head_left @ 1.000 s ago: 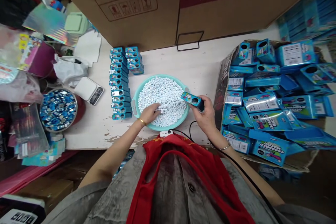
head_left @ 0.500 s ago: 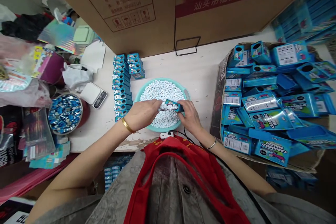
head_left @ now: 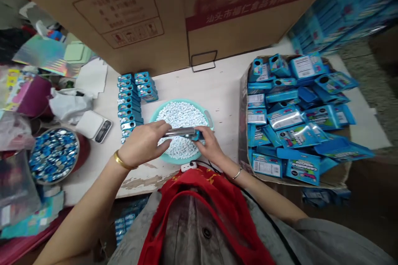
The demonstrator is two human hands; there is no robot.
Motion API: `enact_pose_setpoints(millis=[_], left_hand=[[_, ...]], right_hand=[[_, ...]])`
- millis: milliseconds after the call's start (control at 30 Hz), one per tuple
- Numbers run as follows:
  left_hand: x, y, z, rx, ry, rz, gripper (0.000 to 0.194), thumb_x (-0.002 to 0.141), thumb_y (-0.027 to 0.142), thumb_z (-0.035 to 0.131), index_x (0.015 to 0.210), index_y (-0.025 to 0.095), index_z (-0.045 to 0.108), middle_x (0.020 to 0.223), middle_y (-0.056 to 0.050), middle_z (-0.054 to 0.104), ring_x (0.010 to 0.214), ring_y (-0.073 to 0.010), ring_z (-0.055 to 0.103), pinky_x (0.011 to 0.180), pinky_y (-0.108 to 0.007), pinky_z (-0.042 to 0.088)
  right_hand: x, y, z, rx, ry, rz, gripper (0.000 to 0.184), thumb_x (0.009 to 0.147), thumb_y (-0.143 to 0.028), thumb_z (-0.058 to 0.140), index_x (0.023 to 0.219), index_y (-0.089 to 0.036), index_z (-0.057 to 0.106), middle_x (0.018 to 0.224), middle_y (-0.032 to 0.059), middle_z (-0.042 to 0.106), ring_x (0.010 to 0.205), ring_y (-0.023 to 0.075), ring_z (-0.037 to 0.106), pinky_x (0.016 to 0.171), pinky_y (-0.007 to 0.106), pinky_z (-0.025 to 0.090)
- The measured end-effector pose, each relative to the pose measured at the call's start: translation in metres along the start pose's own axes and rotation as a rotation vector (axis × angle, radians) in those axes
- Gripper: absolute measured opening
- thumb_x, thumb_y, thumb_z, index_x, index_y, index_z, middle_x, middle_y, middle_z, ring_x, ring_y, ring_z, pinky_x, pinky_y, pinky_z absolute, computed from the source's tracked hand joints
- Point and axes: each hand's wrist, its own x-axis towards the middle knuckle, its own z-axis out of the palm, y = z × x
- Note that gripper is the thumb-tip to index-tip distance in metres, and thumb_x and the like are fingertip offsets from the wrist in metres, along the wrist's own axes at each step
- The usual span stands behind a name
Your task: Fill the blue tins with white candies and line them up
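My left hand (head_left: 147, 140) grips a shiny metal scoop (head_left: 178, 131) above the light green basin (head_left: 153, 116). The scoop's far end meets a small blue candy box (head_left: 197, 135), which my right hand (head_left: 210, 145) holds between thumb and fingers. Most of the box is hidden by those fingers, so its opening does not show. Small white candies (head_left: 182, 112) fill the basin below both hands. Left of the basin stand two rows of upright blue boxes (head_left: 130, 101), with white candies showing in the tops of some.
A carton (head_left: 244, 120) heaped with blue boxes stands at the right. Behind the basin rises a large cardboard box (head_left: 174, 49). To the left are a white scale (head_left: 93, 126) and a tub of blue and silver pieces (head_left: 54, 155). A cable (head_left: 211, 166) lies near the table's front edge.
The scoop has tipped against the box; its metal surface now shows where white candies were visible before. My left hand has turned over slightly. The whole view has shifted too.
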Motion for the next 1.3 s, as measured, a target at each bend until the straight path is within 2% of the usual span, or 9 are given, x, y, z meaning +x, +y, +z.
enact_pose_setpoints(millis=[133, 267, 467, 567, 800, 967, 1100, 1200, 1300], left_hand=[[0.024, -0.016, 0.044, -0.259, 0.124, 0.112, 0.041, 0.084, 0.046, 0.06, 0.117, 0.022, 0.053, 0.113, -0.009, 0.059, 0.1, -0.0227, 0.06, 0.085, -0.034, 0.051], [0.041, -0.022, 0.069, -0.299, 0.114, 0.155, 0.023, 0.09, 0.04, 0.053, 0.107, 0.023, 0.054, 0.1, -0.007, 0.06, 0.089, -0.0204, 0.061, 0.077, -0.032, 0.051], [0.054, -0.067, 0.054, -0.26, 0.38, -0.018, 0.024, 0.09, 0.041, 0.053, 0.107, 0.024, 0.053, 0.1, -0.005, 0.058, 0.092, -0.0212, 0.058, 0.081, -0.033, 0.05], [0.065, -0.099, 0.055, -0.205, 0.501, -0.191, 0.03, 0.089, 0.042, 0.055, 0.11, 0.021, 0.054, 0.103, -0.006, 0.058, 0.097, -0.0214, 0.057, 0.086, -0.033, 0.049], [0.088, -0.185, 0.1, -0.074, 0.288, -0.55, 0.031, 0.087, 0.038, 0.06, 0.112, 0.019, 0.06, 0.109, -0.009, 0.058, 0.095, -0.0227, 0.062, 0.081, -0.03, 0.049], [0.093, -0.222, 0.117, -0.065, 0.173, -0.557, 0.036, 0.086, 0.03, 0.058, 0.119, 0.017, 0.057, 0.122, -0.012, 0.055, 0.106, -0.0253, 0.061, 0.088, -0.032, 0.049], [0.09, -0.23, 0.124, -0.065, 0.375, -0.573, 0.056, 0.084, 0.044, 0.057, 0.131, 0.014, 0.048, 0.128, -0.016, 0.051, 0.107, -0.0302, 0.06, 0.085, -0.038, 0.052], [0.072, -0.204, 0.125, -0.137, 0.445, -0.476, 0.054, 0.087, 0.051, 0.049, 0.126, 0.014, 0.053, 0.116, -0.015, 0.059, 0.104, -0.0299, 0.061, 0.085, -0.039, 0.052], [0.036, -0.154, 0.122, -0.288, 0.277, -0.301, 0.044, 0.092, 0.048, 0.039, 0.114, 0.016, 0.06, 0.103, -0.011, 0.066, 0.096, -0.0247, 0.063, 0.088, -0.036, 0.051]], right_hand=[[0.005, -0.006, 0.009, 0.094, -0.009, 0.001, 0.037, 0.085, -0.026, 0.06, 0.121, -0.025, 0.051, 0.113, 0.0094, 0.063, 0.108, 0.0261, 0.059, 0.093, 0.043, 0.051], [0.019, -0.005, 0.001, 0.141, -0.057, -0.002, 0.042, 0.086, -0.031, 0.063, 0.126, -0.024, 0.049, 0.121, 0.0096, 0.062, 0.114, 0.0246, 0.059, 0.099, 0.042, 0.049], [0.065, 0.061, -0.138, -0.372, 0.385, 0.126, 0.035, 0.086, -0.027, 0.059, 0.12, -0.02, 0.055, 0.119, 0.0151, 0.061, 0.117, 0.0285, 0.055, 0.104, 0.055, 0.042], [0.072, 0.11, -0.209, -0.696, 0.324, 0.241, 0.029, 0.077, -0.018, 0.061, 0.106, -0.018, 0.064, 0.123, 0.0221, 0.059, 0.125, 0.039, 0.046, 0.104, 0.068, 0.03], [0.054, 0.199, -0.225, -1.187, -0.074, 0.186, 0.028, 0.079, -0.006, 0.046, 0.092, -0.016, 0.069, 0.1, 0.0183, 0.068, 0.115, 0.0399, 0.055, 0.105, 0.072, 0.016], [0.064, 0.16, -0.221, -1.279, -0.008, 0.187, 0.028, 0.08, -0.009, 0.048, 0.099, -0.014, 0.069, 0.093, 0.0179, 0.07, 0.1, 0.0362, 0.061, 0.109, 0.067, 0.018], [0.075, 0.089, -0.214, -1.058, 0.079, 0.279, 0.039, 0.084, -0.017, 0.052, 0.121, -0.008, 0.059, 0.11, 0.0225, 0.066, 0.104, 0.035, 0.06, 0.101, 0.059, 0.039], [0.069, 0.046, -0.187, -0.624, 0.175, 0.235, 0.042, 0.086, -0.028, 0.057, 0.127, -0.017, 0.054, 0.124, 0.0154, 0.062, 0.115, 0.0307, 0.057, 0.101, 0.051, 0.044], [0.054, 0.017, -0.146, 0.017, 0.326, 0.347, 0.041, 0.081, -0.036, 0.069, 0.118, -0.025, 0.057, 0.112, 0.0055, 0.068, 0.104, 0.023, 0.062, 0.097, 0.042, 0.049]])
